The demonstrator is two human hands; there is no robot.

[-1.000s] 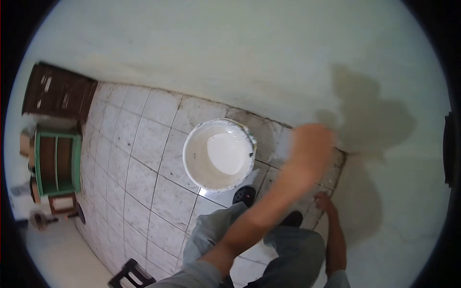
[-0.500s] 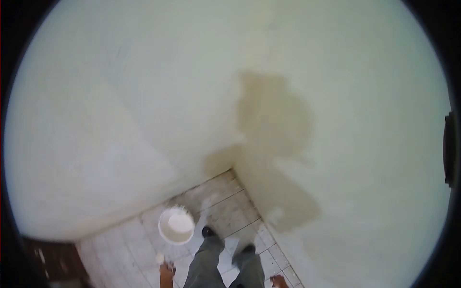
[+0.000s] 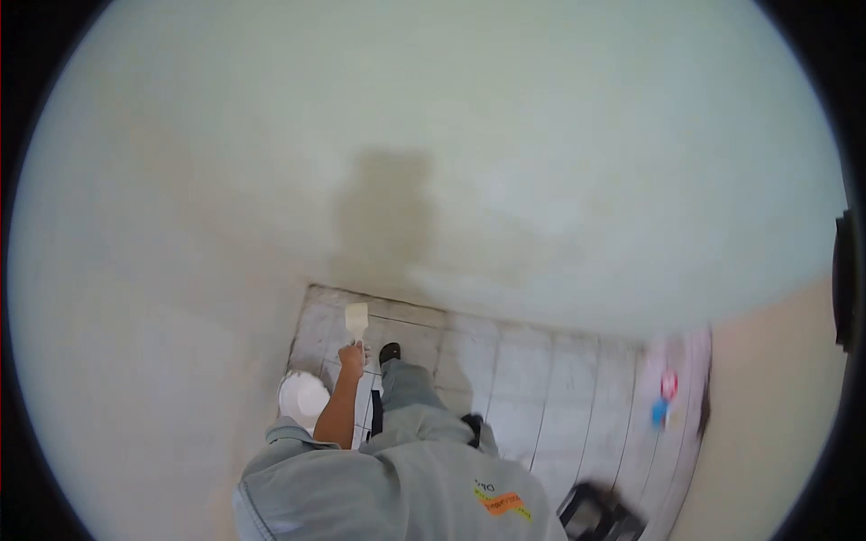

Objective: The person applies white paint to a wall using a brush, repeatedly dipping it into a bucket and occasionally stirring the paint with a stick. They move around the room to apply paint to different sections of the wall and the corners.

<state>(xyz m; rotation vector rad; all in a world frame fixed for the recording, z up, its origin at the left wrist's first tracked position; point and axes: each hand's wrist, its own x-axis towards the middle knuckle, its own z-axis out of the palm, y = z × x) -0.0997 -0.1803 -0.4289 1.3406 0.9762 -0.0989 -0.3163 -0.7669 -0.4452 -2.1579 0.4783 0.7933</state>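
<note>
My left hand (image 3: 353, 357) is closed round the handle of a wide, flat paintbrush (image 3: 357, 320). Its pale cream head points away from me, above the tiled floor near the wall corner. A white bucket (image 3: 305, 397) with whitish content stands on the floor just left of my left forearm, its lower part covered by the forearm and sleeve. My right hand is out of sight.
Pale walls (image 3: 505, 216) meet at a corner ahead on the left. The tiled floor (image 3: 514, 379) stretches right, where a red-and-white item (image 3: 668, 385) and a blue item (image 3: 659, 414) lie. A blurred black object (image 3: 600, 512) is at the lower right.
My view has swung to the right. The left hand with the paintbrush has come up and forward, past the bucket. My right hand has left the picture.
</note>
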